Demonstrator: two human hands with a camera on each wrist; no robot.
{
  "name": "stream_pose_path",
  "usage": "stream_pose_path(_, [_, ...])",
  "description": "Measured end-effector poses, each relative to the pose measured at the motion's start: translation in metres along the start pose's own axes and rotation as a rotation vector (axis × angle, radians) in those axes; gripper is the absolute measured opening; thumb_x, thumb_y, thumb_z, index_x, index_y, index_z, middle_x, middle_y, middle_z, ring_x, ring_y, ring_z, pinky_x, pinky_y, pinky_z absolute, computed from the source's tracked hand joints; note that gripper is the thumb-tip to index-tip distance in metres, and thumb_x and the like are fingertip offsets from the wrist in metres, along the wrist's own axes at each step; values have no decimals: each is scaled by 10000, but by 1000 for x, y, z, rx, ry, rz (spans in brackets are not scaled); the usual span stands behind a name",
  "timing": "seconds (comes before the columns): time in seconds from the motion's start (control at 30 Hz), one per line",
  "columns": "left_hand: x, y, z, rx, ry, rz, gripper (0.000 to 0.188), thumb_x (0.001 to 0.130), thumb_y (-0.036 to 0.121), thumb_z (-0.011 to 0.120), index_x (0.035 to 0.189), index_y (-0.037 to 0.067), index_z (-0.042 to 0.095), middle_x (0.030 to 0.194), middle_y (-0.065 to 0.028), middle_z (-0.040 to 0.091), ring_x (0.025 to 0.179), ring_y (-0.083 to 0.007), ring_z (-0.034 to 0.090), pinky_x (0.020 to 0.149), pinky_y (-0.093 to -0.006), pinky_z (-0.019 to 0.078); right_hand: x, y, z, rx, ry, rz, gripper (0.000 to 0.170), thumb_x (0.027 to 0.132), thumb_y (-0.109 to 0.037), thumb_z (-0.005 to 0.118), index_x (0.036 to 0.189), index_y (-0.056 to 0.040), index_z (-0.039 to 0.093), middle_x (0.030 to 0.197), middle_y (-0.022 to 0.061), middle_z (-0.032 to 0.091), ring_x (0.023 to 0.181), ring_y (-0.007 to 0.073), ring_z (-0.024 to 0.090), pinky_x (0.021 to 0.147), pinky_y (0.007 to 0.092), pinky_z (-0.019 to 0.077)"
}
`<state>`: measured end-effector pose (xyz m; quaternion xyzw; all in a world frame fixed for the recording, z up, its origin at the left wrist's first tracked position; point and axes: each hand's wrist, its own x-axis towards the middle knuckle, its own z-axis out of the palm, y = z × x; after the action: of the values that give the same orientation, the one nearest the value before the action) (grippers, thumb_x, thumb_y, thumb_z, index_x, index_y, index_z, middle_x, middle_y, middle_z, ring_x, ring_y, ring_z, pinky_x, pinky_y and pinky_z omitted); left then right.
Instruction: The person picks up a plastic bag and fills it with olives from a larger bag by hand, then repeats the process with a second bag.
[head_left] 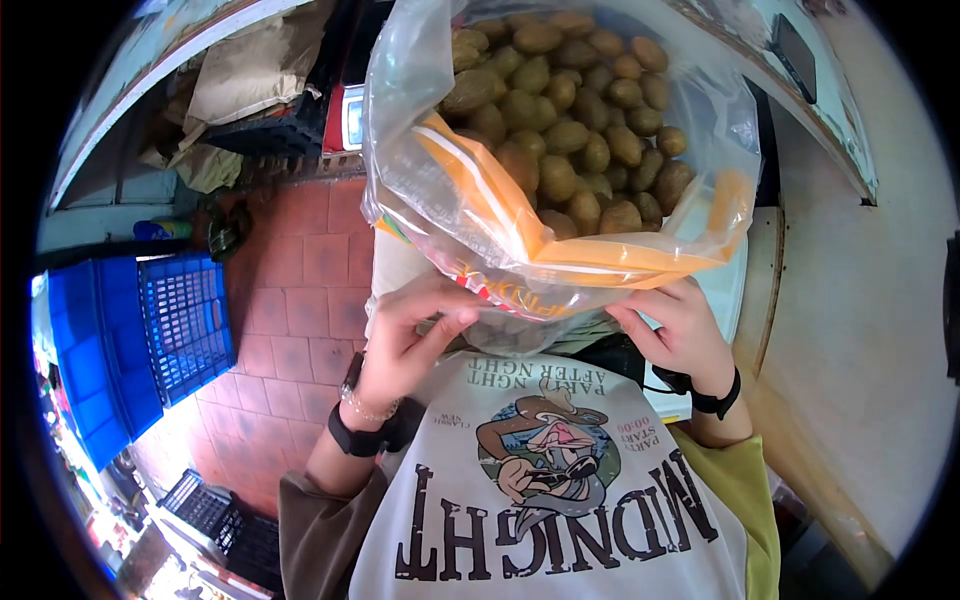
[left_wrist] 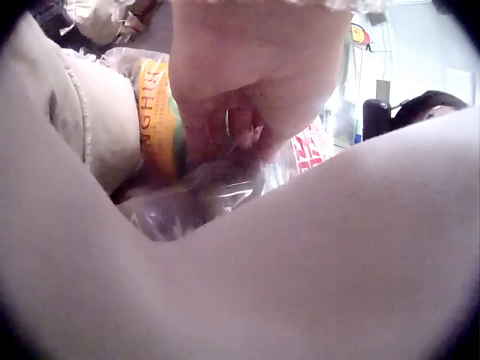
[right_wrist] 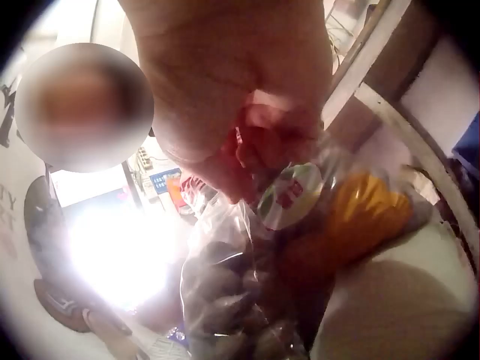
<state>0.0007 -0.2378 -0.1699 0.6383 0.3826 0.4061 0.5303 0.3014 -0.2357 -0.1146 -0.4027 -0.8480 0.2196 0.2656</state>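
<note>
A: Biggest thing first: where do you have the bag (head_left: 398,120)?

B: It's at your 12 o'clock, just ahead of your shirt (head_left: 640,500), with its mouth wide and facing up at you. The blue crates (head_left: 105,350) are well apart from it, at your 9 o'clock.

A: And your grip?

B: Your left hand (head_left: 405,325) is at the bag's 7 o'clock, thumb and fingers nearly closed, with thin plastic pinched between them. Your right hand (head_left: 685,335) is at its 5 o'clock, also nearly closed, pinching the near side. Your wrist views are dim and blurred, so how deep each pinch goes is hard to say.

A: How do you hold it well from there?

B: Take a full fold in each pinch, since thin film could slip or tear. Match your hands in height so the near edge doesn't dip, and draw them gently apart, without a jerk, if that edge sags.

A: Anything smaller?

B: A phone (head_left: 793,57) at your 2 o'clock, beyond the bag. Smallest, the fruit (head_left: 590,125), heaped inside; a sharp tilt towards you could roll some over the edge.
</note>
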Motion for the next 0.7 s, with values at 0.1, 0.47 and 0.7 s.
stream_pose_path(0.1, [4, 25, 0, 81, -41, 187, 130, 900, 44, 636, 971, -14, 728, 902, -129, 716, 824, -226, 666, 770, -311, 514, -4, -8, -7, 75, 2, 22, 123, 755, 1, 718, 843, -48, 648, 747, 75, 561, 657, 275, 536, 589, 353, 429])
stream_pose_path(0.47, [-1, 17, 6, -221, 41, -291, 120, 948, 44, 635, 989, -61, 676, 855, 1, 651, 779, -22, 532, 669, -190, 446, -8, 3, 5, 176, 29, 272, 79, 825, -53, 702, 863, -33, 635, 696, 55, 524, 592, 179, 480, 527, 302, 371])
stream_pose_path(0.7, [-6, 12, 11, -411, 94, -214, 111, 966, -11, 579, 1061, 8, 525, 1079, -73, 667, 934, -40, 567, 772, -173, 442, -5, 1, 9, 108, 66, 181, 106, 806, -52, 719, 885, -42, 649, 715, 54, 551, 626, 199, 506, 556, 310, 391])
